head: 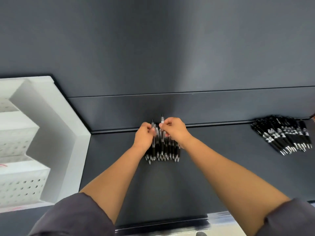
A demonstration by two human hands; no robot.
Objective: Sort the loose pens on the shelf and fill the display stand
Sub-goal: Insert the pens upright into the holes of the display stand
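2 bare forearms (119, 176) stretched forward from dark short sleeves (73, 217), left hand (144, 136) and right hand (175, 132) nearly touching, fingers curled round black plastic pens (167, 147)

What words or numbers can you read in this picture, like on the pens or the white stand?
Nothing here can be read.
Right pile of pens: white printed bands on the barrels, too small and blurred to read.
Middle bunch of pens: blurred, no print can be made out.
White display stand: a red mark at its left edge, not readable as letters.
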